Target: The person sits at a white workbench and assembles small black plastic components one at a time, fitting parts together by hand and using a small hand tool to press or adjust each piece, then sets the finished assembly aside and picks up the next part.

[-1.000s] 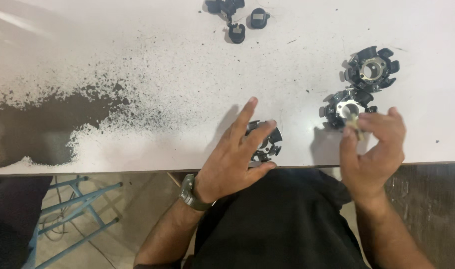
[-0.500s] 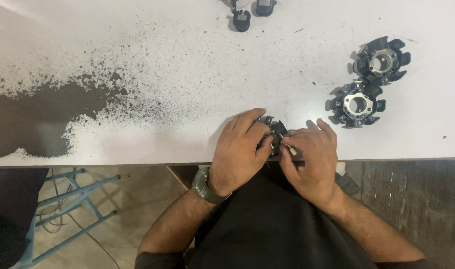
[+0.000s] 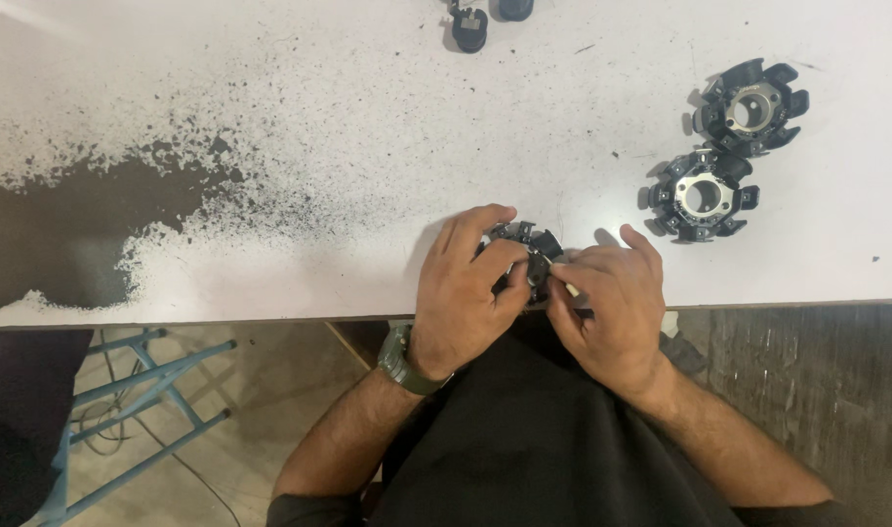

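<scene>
A black round toothed part (image 3: 531, 244) lies at the near edge of the white table (image 3: 368, 146), mostly covered by my hands. My left hand (image 3: 466, 293) grips it from the left, a watch on that wrist. From the right, my right hand (image 3: 607, 307) pinches a small light-coloured piece (image 3: 566, 285) against the part. Both hands meet over the part.
Two similar black toothed parts with metal centres (image 3: 702, 195) (image 3: 753, 107) sit at the right. Small black pieces (image 3: 470, 29) lie at the far edge. A dark worn patch (image 3: 65, 224) covers the table's left. A blue metal frame (image 3: 143, 410) stands below.
My right hand left the part at the right and came over to the part under my left hand. My left hand closed around that part.
</scene>
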{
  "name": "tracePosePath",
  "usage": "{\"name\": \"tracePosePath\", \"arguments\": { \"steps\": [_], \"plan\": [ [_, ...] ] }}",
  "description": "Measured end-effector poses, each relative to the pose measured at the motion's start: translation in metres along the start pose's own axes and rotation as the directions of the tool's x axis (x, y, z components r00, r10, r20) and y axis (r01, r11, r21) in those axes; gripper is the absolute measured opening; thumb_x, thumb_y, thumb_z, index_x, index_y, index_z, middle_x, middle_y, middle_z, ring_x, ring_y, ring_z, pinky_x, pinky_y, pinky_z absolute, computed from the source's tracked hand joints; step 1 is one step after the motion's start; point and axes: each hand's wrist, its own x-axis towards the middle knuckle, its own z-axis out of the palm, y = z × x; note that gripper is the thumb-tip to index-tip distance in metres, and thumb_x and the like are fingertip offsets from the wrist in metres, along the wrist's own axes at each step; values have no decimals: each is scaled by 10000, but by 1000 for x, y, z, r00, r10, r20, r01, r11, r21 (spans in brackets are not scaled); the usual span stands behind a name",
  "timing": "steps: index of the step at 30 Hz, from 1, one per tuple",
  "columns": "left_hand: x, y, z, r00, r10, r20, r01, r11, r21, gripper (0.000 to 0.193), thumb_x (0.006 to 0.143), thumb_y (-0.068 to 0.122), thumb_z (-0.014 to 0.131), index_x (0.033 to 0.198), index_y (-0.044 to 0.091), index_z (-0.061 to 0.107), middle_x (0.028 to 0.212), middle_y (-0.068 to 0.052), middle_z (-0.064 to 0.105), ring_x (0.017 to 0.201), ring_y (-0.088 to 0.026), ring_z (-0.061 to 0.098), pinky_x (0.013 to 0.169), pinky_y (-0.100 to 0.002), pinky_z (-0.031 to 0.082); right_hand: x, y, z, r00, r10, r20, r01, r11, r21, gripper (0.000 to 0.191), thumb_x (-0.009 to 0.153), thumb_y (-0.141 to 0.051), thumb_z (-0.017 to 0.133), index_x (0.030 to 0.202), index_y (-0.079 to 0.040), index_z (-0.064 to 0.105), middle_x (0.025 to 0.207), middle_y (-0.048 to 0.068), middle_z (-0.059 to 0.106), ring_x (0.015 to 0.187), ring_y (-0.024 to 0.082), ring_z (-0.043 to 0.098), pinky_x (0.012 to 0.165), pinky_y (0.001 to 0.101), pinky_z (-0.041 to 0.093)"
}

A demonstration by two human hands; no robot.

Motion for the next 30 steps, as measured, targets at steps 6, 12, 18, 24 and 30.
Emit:
{"name": "tracePosePath", "arguments": {
  "steps": [6,12,18,24,30],
  "plan": [
    [3,2,0,1000,14,20,-13,1000,-16,149,804,80,744,937,68,680,1292,-130,594,1219,-319,578,1048,-490,442,9,-4,-7,996,44,74,-43,999,-20,314,803,-22,819,1061,-82,650,1006,79,674,1041,305,668,1142,541,449],
    [0,6,13,998,-35,-46,37,998,51,132,832,91,734,926,62,647,1307,-122,604,1218,-327,575,1055,-498,433,14,-6,-9,991,81,109,-83,997,7,298,809,-18,805,1059,-71,652,986,73,692,1044,315,690,1126,531,489],
    [-4,2,22,998,-50,-47,55,992,114,152,822,57,711,927,35,603,1277,-137,600,1178,-329,583,1026,-503,430,9,-6,-9,997,47,55,-50,997,56,304,838,11,805,1082,-66,641,1033,72,711,1010,269,699,1073,515,527],
    [-9,-3,28,997,-28,-68,36,992,118,154,827,44,698,938,25,592,1292,-149,594,1203,-329,593,1044,-503,435,10,-6,-6,998,-15,58,15,1000,-4,305,831,27,808,1066,-78,644,1017,60,707,1005,259,700,1057,506,541],
    [-9,-2,27,997,-32,-66,38,996,86,144,840,45,694,937,25,590,1293,-151,594,1205,-332,593,1051,-509,437,13,-7,-8,997,-5,72,5,1000,-6,300,829,22,817,1054,-79,646,1020,59,704,1040,274,711,1052,494,550]
  ]
}}
